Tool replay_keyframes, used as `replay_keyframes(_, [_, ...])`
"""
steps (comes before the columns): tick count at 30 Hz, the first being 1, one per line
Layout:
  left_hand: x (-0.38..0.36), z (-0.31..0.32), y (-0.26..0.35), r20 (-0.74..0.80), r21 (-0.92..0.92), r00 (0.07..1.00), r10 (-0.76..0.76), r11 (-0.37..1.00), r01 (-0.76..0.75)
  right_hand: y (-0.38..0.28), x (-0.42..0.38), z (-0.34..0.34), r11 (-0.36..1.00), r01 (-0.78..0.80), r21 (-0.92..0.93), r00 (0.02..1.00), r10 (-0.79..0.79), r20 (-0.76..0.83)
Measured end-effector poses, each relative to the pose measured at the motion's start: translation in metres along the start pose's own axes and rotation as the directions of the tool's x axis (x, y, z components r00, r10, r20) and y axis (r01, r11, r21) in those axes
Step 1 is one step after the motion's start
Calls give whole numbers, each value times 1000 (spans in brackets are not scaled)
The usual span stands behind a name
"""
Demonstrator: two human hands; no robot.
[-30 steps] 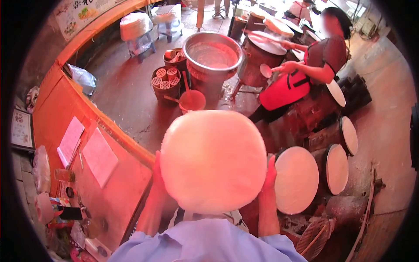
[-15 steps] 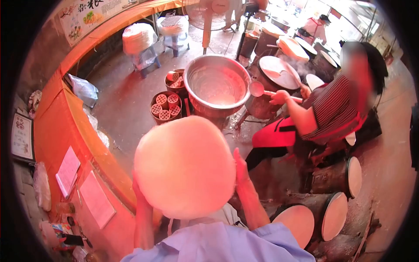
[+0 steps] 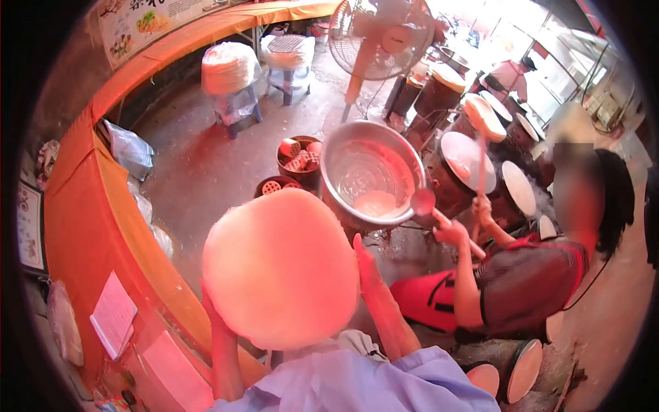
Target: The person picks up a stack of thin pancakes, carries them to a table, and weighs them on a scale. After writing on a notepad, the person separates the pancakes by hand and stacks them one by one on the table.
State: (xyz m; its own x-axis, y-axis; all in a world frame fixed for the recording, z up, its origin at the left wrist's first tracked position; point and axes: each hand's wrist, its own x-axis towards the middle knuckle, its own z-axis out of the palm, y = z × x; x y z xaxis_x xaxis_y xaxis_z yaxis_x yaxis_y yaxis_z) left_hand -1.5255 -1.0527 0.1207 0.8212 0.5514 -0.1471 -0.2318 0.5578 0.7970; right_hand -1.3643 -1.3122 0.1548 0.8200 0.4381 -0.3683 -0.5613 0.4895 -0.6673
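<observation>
I hold the disc up in front of me, left hand and right hand at opposite edges. Fingers mostly hidden; can't tell if spread or together. Basin just beyond; co-worker with ladle to right.

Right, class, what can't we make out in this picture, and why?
All in the head view:
Left hand: fingers mostly hidden behind the pale disc.
Near bucket: lower part hidden by the disc.
Upper paper: any writing too faint.
Shirt: cut off by the bottom edge.
</observation>
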Motion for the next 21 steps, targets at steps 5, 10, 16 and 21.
replay_keyframes(5, [67,4,28,-86,-188,991,-106,978,88,-1,57,16,998,-44,55,996,39,80])
replay_keyframes(10, [119,-14,30,-113,-86,993,-24,996,15,16,133,16,999,-30,26,992,26,122])
replay_keyframes(16, [162,-34,55,-216,-23,973,77,996,-84,11,188,87,938,-302,170,920,240,311])
replay_keyframes(21, [226,-47,90,-278,37,953,122,993,-116,37,265,140,931,-336,146,918,289,270])
